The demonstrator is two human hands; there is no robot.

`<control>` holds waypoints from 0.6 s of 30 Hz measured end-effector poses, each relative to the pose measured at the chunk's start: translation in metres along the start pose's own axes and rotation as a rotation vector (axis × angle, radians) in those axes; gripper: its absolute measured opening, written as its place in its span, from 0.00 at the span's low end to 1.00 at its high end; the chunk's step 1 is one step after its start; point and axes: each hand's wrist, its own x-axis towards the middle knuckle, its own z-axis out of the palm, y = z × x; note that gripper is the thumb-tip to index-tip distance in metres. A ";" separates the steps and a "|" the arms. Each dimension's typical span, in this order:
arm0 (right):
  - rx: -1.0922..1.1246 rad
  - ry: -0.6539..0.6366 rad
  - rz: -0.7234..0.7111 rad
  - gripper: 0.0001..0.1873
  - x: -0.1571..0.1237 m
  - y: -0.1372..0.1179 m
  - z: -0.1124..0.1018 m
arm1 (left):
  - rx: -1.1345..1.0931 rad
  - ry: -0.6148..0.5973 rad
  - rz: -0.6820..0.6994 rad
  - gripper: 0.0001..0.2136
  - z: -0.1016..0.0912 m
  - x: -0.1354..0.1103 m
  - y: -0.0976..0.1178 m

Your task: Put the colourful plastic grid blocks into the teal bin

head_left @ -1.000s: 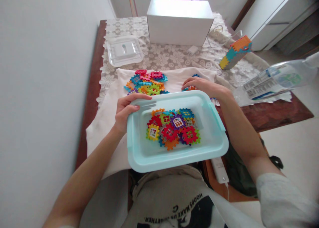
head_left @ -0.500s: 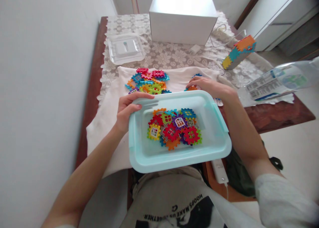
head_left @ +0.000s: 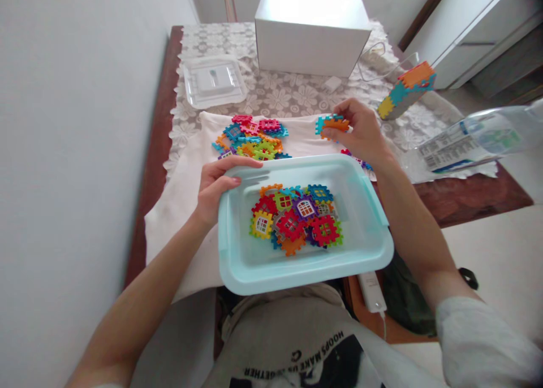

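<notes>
My left hand [head_left: 220, 187] grips the far left corner of a pale turquoise plastic tub [head_left: 365, 258], thumb inside the rim. Inside the tub lies a heap of colourful interlocking plastic tiles [head_left: 292, 221], some with window grids. Beyond the tub, my right hand [head_left: 356, 128] is closed on orange and blue interlocking tiles [head_left: 333, 125], raised over the white cloth. A few more tiles [head_left: 358, 160] show below that hand, partly hidden behind the tub's rim. Left of it, a second tile pile [head_left: 254, 138] rests on the cloth.
A white box [head_left: 311, 43] stands at the back of the lace-covered table, with a clear plastic lid [head_left: 214, 82] to its left. On the right are an assembled tile block [head_left: 407, 91] and a large clear bottle [head_left: 475, 136]. A wall [head_left: 85, 94] runs along the left.
My right hand has risen from the cloth behind the tub, lifting orange and blue tiles. More tiles beneath it have come into view. My left hand and the tub have hardly moved.
</notes>
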 end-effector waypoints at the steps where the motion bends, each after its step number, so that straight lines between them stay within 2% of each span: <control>1: 0.104 0.015 -0.008 0.25 -0.001 -0.001 0.000 | 0.004 0.005 -0.004 0.15 0.000 0.000 0.000; 4: 0.450 -0.007 -0.036 0.30 -0.006 -0.007 0.000 | 0.010 0.010 -0.024 0.15 0.001 0.000 0.001; 7: 0.661 -0.128 -0.086 0.33 -0.015 -0.014 -0.001 | 0.005 0.014 -0.027 0.15 0.000 0.000 0.000; 12: 0.716 -0.379 -0.186 0.35 -0.021 -0.026 0.001 | -0.003 0.013 -0.011 0.14 0.000 0.000 -0.001; 18: 0.660 -0.495 -0.255 0.31 -0.021 -0.036 0.002 | 0.008 0.020 -0.006 0.14 0.000 0.000 0.000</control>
